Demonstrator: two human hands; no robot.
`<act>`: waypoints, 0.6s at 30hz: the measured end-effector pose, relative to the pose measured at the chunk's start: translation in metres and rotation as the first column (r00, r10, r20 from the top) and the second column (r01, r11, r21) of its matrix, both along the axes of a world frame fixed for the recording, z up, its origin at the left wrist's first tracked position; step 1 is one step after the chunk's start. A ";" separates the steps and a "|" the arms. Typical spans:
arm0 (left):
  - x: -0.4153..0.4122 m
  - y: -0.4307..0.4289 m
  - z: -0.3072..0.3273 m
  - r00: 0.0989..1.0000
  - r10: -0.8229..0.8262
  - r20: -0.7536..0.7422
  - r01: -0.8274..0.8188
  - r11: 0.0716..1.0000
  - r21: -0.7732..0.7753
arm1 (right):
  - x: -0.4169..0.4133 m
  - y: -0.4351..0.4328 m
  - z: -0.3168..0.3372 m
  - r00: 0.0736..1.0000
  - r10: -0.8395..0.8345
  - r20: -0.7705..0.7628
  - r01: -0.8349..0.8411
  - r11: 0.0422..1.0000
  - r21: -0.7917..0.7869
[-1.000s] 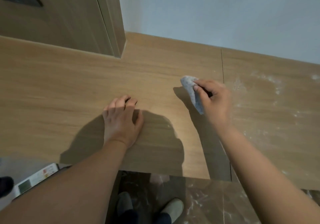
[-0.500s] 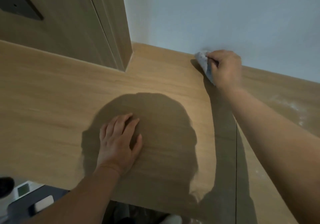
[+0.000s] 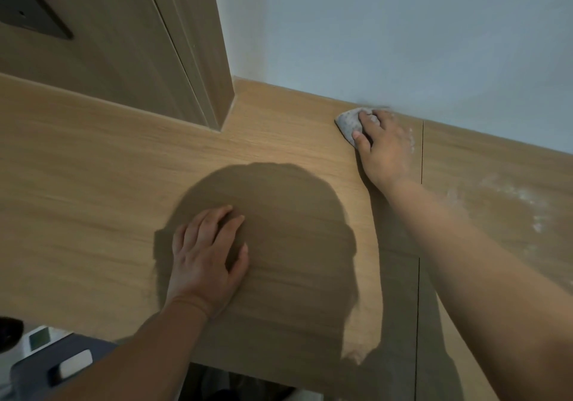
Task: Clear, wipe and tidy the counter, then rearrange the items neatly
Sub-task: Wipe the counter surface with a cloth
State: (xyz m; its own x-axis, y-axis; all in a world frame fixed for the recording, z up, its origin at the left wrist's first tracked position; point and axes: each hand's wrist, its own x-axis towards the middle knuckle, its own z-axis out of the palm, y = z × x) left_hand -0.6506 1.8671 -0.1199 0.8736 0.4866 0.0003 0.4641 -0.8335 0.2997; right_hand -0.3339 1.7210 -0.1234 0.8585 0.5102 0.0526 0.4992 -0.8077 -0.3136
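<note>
The right hand (image 3: 384,146) reaches to the far edge of the light wood-grain counter (image 3: 93,183). Its fingers are curled over a small crumpled grey-white cloth (image 3: 348,123) and its thumb is tucked against the cloth's near side. The cloth lies on the counter where the board meets the pale blue-grey wall (image 3: 403,28). The left hand (image 3: 206,258) rests palm-down nearer the front edge, with its fingers straight and slightly spread, and holds nothing.

A round dark shadow (image 3: 279,208) covers the board around the left hand. To the left of the cloth, a tall wooden cabinet panel (image 3: 139,44) stands on the counter and takes up the back left corner. It carries a dark metal plate (image 3: 28,13) (only partly in frame). A thin seam (image 3: 421,152) in the counter runs just right of the right hand, and beyond it lies a smear of white powdery dust (image 3: 511,202). Below the front edge at lower left sits a grey object with a white handle (image 3: 46,369).
</note>
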 end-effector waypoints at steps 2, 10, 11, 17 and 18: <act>0.000 0.000 0.000 1.000 0.002 -0.006 -0.002 1.000 -0.003 | -0.015 -0.005 -0.002 1.000 -0.004 0.000 0.004 1.000 0.019; 0.000 0.000 -0.001 1.000 0.004 -0.021 -0.004 1.000 -0.006 | -0.092 -0.039 -0.002 1.000 0.003 0.002 -0.003 0.999 0.052; 0.000 0.000 -0.002 1.000 0.004 -0.020 -0.005 1.000 -0.007 | -0.103 -0.043 -0.003 1.000 -0.006 -0.002 0.006 0.998 0.060; -0.001 0.000 -0.001 1.000 -0.009 -0.007 0.009 1.000 0.007 | -0.173 -0.068 -0.002 0.999 -0.043 -0.025 0.045 0.995 0.088; -0.001 0.000 -0.001 1.000 -0.011 -0.015 0.012 1.000 0.011 | -0.184 -0.072 -0.002 0.998 -0.048 -0.028 0.051 0.994 0.094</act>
